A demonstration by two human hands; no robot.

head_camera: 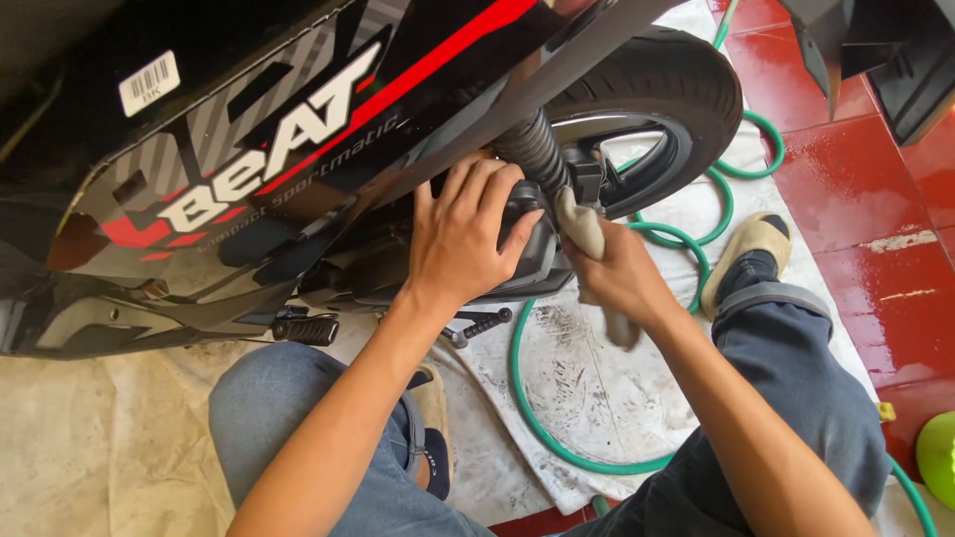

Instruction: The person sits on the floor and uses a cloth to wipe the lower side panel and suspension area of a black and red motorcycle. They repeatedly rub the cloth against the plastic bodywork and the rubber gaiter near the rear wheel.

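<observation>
A black scooter with red and grey side panels (249, 149) fills the top of the head view. My left hand (463, 234) rests on a dark engine cover (537, 261) below the black coiled rear shock (535, 149), fingers wrapped over its top edge. My right hand (617, 273) grips a dirty beige rag (582, 227) and presses it against the same cover, just in front of the rear wheel (657, 109). The rag's tail hangs down below my right hand.
A green hose (527, 398) loops over a stained white cloth (597, 388) on the floor. A black bolt-like part (484, 323) lies under the engine. A folded footpeg (306, 329) sticks out. Wet red tiles (856, 169) lie right; a green object (938, 455) sits at the edge.
</observation>
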